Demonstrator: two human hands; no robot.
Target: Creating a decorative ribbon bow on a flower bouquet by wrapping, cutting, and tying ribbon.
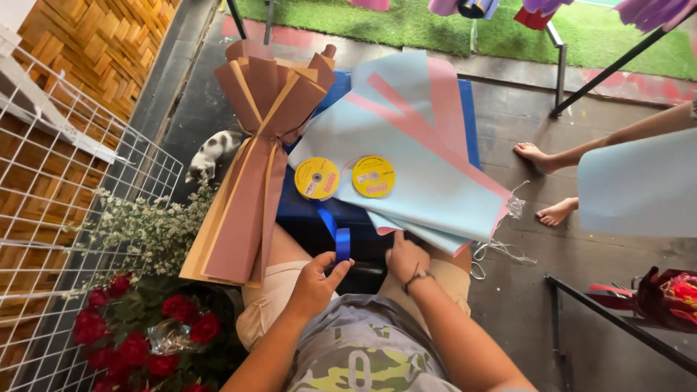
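Outdoors, seated person works beside brown wrapped bouquet [254, 167], pale blue sheets [421, 167] and two yellow spools [317, 178]. Left hand [316, 279] pinches blue ribbon [341, 243] over lap; right hand [405, 258], fingers curled, presses sheet edge. Ribbon likely light, limp, slippery; grip near end.

Daylight is falling on a dark tiled floor [523, 109]; green artificial turf [406, 22] is lying beyond, with a woven wooden wall [94, 51] and white wire grid [51, 181] standing alongside.
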